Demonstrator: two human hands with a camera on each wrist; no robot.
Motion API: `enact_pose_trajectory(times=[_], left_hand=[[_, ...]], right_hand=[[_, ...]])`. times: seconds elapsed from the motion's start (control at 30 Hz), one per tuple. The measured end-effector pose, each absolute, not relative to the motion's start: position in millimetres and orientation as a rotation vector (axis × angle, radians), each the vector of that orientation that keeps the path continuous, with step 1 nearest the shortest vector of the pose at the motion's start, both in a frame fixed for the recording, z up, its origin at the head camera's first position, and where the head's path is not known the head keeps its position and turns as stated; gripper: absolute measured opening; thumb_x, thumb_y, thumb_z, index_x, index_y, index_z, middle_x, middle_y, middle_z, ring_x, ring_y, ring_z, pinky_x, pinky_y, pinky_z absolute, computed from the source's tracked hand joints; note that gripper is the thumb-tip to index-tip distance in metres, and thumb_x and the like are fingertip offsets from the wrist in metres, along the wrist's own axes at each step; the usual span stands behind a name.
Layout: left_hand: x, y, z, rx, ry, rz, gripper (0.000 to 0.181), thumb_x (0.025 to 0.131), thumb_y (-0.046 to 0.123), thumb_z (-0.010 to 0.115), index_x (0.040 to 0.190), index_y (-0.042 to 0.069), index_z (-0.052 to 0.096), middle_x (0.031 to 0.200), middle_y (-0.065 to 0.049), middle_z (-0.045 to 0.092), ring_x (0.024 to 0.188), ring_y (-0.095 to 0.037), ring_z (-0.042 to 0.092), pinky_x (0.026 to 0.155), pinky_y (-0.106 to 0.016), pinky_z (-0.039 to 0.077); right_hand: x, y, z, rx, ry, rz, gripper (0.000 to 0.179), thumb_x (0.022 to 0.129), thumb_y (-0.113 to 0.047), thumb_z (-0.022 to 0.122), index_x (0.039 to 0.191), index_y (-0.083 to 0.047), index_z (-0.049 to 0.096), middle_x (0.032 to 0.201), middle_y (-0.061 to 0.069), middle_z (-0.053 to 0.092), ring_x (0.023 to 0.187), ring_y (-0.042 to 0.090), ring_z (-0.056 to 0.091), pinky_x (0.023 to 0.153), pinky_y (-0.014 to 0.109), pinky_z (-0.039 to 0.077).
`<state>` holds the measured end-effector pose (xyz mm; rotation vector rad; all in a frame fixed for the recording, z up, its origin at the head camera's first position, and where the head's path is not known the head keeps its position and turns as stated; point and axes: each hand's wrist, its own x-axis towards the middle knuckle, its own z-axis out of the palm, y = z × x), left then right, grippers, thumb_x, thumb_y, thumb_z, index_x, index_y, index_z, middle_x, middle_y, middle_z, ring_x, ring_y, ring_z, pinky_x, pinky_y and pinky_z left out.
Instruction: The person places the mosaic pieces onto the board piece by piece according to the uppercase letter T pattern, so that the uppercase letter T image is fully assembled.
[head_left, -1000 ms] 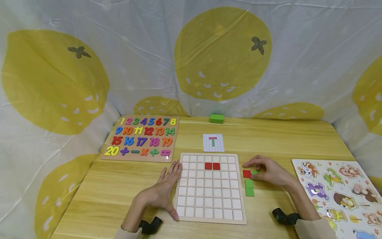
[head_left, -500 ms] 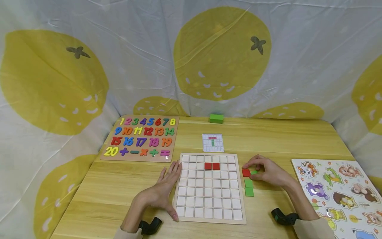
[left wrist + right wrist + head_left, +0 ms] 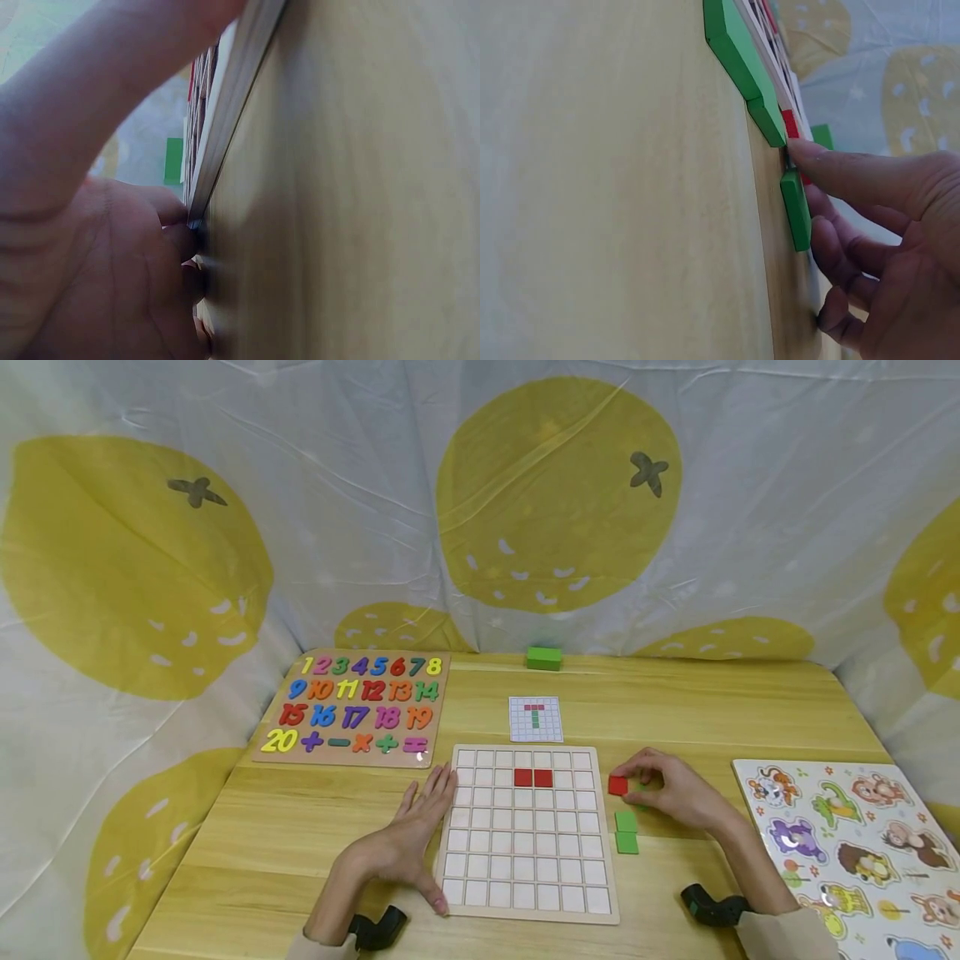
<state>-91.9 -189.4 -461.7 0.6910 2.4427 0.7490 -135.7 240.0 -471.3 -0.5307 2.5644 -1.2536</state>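
"Head view: what takes up the most room?"

"A pale cloth point(image 3: 360, 485) with big yellow fruit on it, hanging around the wooden worktop point(image 3: 697, 710)."

"And on the worktop?"

"Largest is the animal board point(image 3: 873, 835) at the person's right, cut off by the frame. Then the grid board point(image 3: 524, 842) in the middle, then the number board point(image 3: 352, 702), farther off to the left."

"The hands?"

"The left hand point(image 3: 405, 847) lies along the grid board's left edge, fingers spread wide, thumb at the near corner. The right hand point(image 3: 678, 789) is just off the opposite edge, fingers drawn narrow, thumb and index finger pinching a red tile point(image 3: 617, 786)."

"You're sure it's held?"

"The right wrist view has the thumb across it. Whether it touches the worktop, I can't tell."

"Anything smaller?"

"Beyond the grid board, a paper card point(image 3: 536, 719) printed with a red-and-green T, and behind that a green block point(image 3: 543, 658)."

"And smallest?"

"The loose squares. Two more red tiles point(image 3: 523, 777) sit side by side in the second row from the far edge. Two green tiles point(image 3: 626, 835) lie touching on the worktop, right of the grid board; a third green tile point(image 3: 797, 214), partly hidden by the right hand in the head view, is beside the pinched one."
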Motion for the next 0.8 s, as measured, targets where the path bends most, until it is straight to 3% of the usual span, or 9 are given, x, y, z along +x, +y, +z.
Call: enact_pose_trajectory(times=[0.3, 0.5, 0.8], left_hand=[[-91, -190, -462, 0.696, 2.453, 0.733, 0.166, 0.049, 0.047, 0.101, 0.164, 0.001, -0.010, 0.171, -0.018, -0.023, 0.159, -0.036, -0.021, 0.128, -0.062, -0.013], [-90, -190, -462, 0.705, 2.449, 0.740, 0.165, 0.050, 0.046, 0.101, 0.163, 0.001, -0.010, 0.171, -0.018, -0.023, 0.159, -0.036, -0.021, 0.128, -0.062, -0.013], [-90, -188, -461, 0.696, 2.452, 0.734, 0.165, 0.049, 0.045, 0.101, 0.164, 0.000, -0.009, 0.171, -0.018, -0.021, 0.160, -0.037, -0.019, 0.128, -0.062, -0.012]], right_hand=[[-137, 230, -469, -0.541, 2.615, -1.302, 0.026, 0.093, -0.007, 0.075, 0.119, -0.006, 0.074, 0.104, 0.006, 0.067, 0.087, 0.007, 0.054, 0.075, 0.021, 0.049], [-135, 206, -463, -0.536, 2.618, -1.352, 0.026, 0.093, -0.006, 0.075, 0.118, -0.011, 0.075, 0.110, 0.004, 0.069, 0.088, 0.009, 0.054, 0.073, 0.021, 0.047], [-136, 156, -457, -0.520, 2.579, -1.362, 0.024, 0.090, -0.007, 0.078, 0.115, -0.008, 0.077, 0.104, 0.006, 0.067, 0.087, 0.016, 0.052, 0.072, 0.021, 0.045]])
